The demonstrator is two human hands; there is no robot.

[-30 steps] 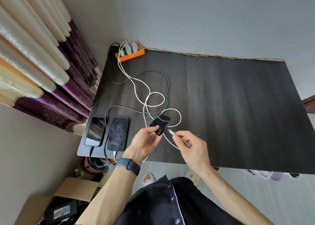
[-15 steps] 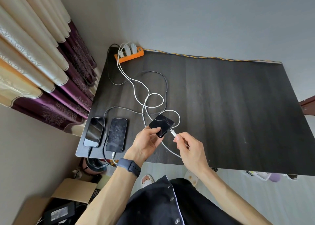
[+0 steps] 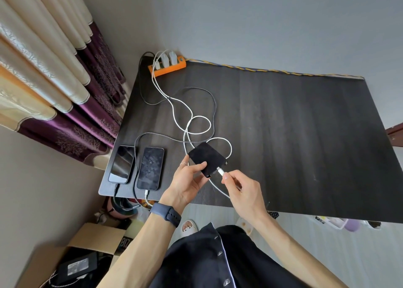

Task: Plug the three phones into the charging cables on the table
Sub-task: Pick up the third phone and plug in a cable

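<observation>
A flat black slab with rounded corners, the held phone [image 3: 206, 158], was gripped in the left hand [image 3: 187, 183] above the near edge of the table [image 3: 294, 135], thumb curled over its matte face. A white plug [image 3: 220, 171] was pinched in the right hand [image 3: 242, 189] against its lower edge; full seating could not be told. At the near-left corner, a glossy phone [image 3: 122, 164] and a smudged phone [image 3: 151, 167] were laid side by side on the dark wood grain, each cabled. A smooth white cable [image 3: 209, 124] and a braided grey cable [image 3: 161, 136] were looped toward an orange strip [image 3: 168, 66].
</observation>
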